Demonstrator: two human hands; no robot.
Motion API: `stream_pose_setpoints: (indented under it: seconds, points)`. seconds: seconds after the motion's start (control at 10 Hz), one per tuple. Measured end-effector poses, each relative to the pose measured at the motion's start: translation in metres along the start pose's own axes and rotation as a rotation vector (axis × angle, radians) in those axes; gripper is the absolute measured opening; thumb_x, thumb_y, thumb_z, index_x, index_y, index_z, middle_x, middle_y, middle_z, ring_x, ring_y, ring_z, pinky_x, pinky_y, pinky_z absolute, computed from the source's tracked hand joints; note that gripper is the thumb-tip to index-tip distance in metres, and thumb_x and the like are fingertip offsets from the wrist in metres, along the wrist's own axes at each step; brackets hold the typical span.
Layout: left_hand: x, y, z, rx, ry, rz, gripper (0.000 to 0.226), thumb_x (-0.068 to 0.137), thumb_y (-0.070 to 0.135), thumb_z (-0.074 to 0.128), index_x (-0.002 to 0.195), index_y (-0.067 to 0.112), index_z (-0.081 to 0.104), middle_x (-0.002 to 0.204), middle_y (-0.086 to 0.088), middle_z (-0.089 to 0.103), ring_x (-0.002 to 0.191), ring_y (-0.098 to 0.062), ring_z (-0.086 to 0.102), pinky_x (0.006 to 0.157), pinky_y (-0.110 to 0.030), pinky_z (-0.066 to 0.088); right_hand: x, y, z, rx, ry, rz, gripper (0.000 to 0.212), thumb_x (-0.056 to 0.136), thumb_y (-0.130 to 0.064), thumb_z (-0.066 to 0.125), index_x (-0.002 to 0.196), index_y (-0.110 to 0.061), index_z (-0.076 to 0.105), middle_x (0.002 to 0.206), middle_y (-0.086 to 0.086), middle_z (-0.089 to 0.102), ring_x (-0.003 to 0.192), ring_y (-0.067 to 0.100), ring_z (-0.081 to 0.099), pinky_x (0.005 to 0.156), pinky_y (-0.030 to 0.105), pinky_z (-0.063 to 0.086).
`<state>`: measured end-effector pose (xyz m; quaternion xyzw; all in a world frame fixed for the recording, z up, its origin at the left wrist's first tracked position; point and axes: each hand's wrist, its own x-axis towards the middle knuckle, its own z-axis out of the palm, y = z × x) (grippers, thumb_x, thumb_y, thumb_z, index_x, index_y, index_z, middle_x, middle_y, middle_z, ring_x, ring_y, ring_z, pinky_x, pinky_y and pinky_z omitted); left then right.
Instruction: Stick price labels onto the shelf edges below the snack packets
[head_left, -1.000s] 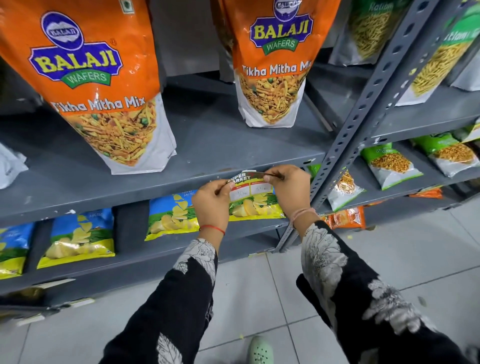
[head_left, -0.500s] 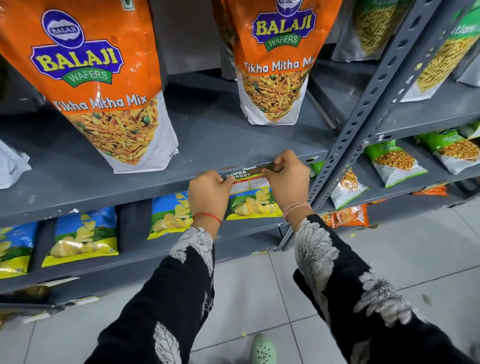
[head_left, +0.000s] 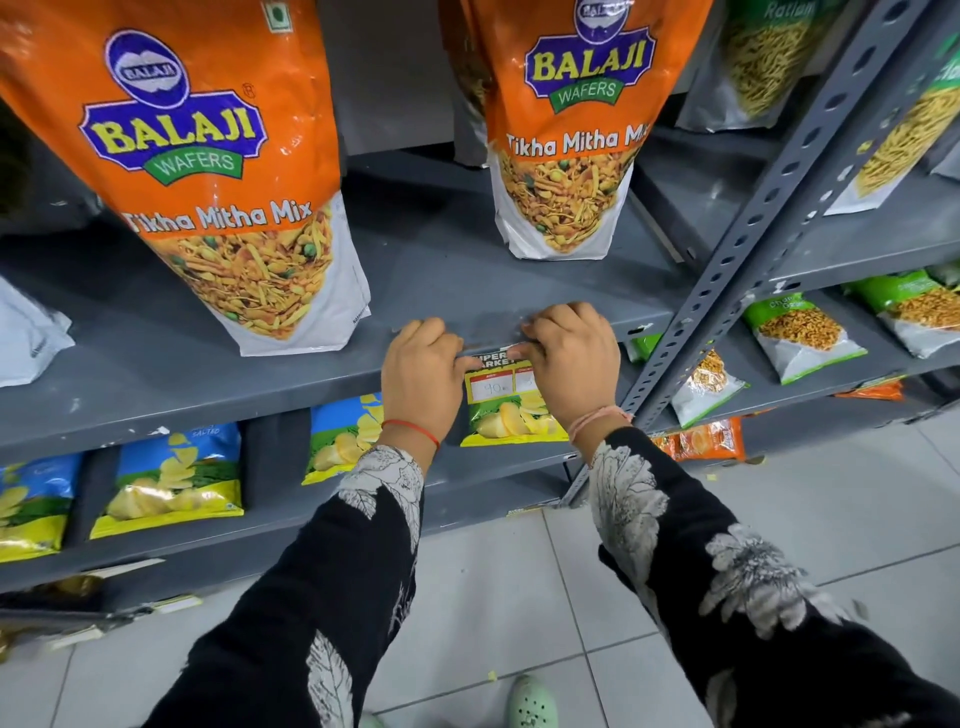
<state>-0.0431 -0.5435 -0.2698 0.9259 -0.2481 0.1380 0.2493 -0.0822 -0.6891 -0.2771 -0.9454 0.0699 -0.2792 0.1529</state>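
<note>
A price label (head_left: 492, 379) with a dark "SUPER MARKET" header and white price boxes hangs from the front edge of the grey shelf (head_left: 208, 400). My left hand (head_left: 422, 374) grips its left end and my right hand (head_left: 571, 364) its right end, fingers curled over the shelf lip, with clear tape under the fingertips. Two orange Balaji Tikha Mitha Mix packets stand on the shelf: one (head_left: 208, 171) at the left, one (head_left: 571, 130) directly behind the label. My hands hide the label's ends.
A perforated grey upright (head_left: 769, 208) stands just right of my right hand. Blue and green chip packets (head_left: 171, 478) lie on the lower shelf. More green snack packets (head_left: 800, 332) fill the right-hand shelves. Tiled floor and a green shoe (head_left: 530, 704) are below.
Both hands have lifted the label from below the shelf edge up onto it, and their fingers now curl over the top of the lip.
</note>
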Motion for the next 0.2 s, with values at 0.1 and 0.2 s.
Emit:
stream_pose_setpoints:
  seconds: [0.1,0.2]
  points:
    - [0.008,0.0,-0.012,-0.003,-0.083,0.005,0.023,0.069,0.015,0.071,0.072,-0.006,0.063,0.073,-0.026,0.06,0.075,-0.038,0.056,0.065,-0.042,0.043,0.003,-0.007,-0.006,-0.013,-0.032,0.016,0.015,0.07,-0.014,0.074,0.076,-0.004,0.065,0.075,0.014,0.068,0.075,0.035,0.059,0.065,0.039,0.049]
    - [-0.012,-0.005,-0.024,-0.02,-0.145,0.084,0.03,0.074,0.015,0.068,0.095,-0.005,0.063,0.094,-0.026,0.064,0.096,-0.038,0.056,0.082,-0.045,0.047,-0.013,-0.022,-0.007,0.0,-0.033,0.05,0.023,0.077,-0.017,0.068,0.093,-0.002,0.061,0.098,0.019,0.066,0.094,0.038,0.057,0.083,0.044,0.046]
